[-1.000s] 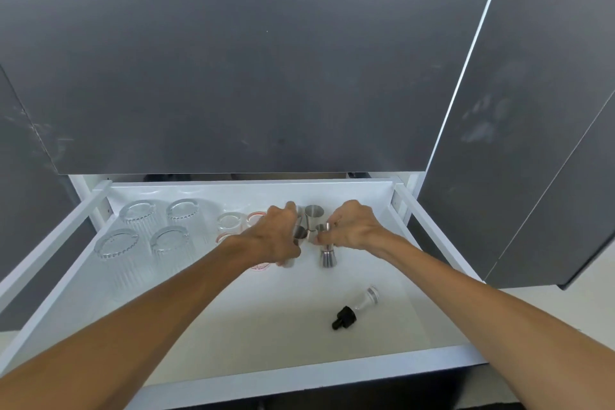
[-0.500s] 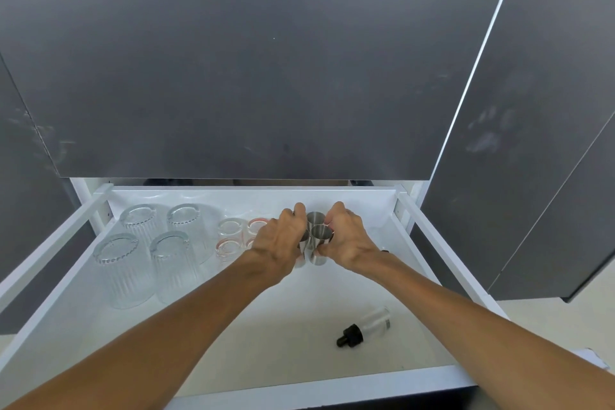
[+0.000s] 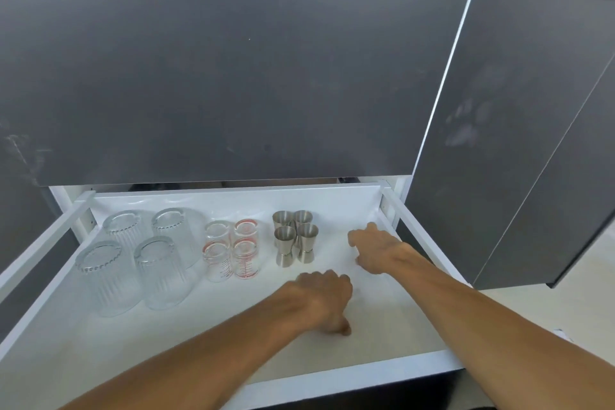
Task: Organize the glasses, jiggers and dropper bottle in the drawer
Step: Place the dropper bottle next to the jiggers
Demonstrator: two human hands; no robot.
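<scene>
While both hands hover low over the white drawer, the glassware and metal sit grouped along its back half. Four ribbed tumblers of clear glass stand upside down at the left in a two-by-two block, their scalloped bases up and their fluted walls close together. Just right of them, four small measuring glasses, smooth-sided cylinders printed with red scale marks, form a second square, also inverted. Next come four steel jiggers, brushed metal, hourglass-shaped, standing upright in a tight cluster, the front pair partly hiding the back pair.

Nearer the front edge, the left hand is turned knuckles up, its fingers curled down and together toward the drawer floor; whether they close on anything I cannot tell, since the hand covers what lies under it. No dropper bottle shows anywhere in the drawer, and that hand hides the spot beneath it. By the drawer's right wall, beside the jiggers but apart from them, the right hand is held flat with fingers loosely spread, gripping nothing.

Dark matte cabinet fronts rise behind and to the right, smudged with pale finger marks. White rails run along both drawer sides.
</scene>
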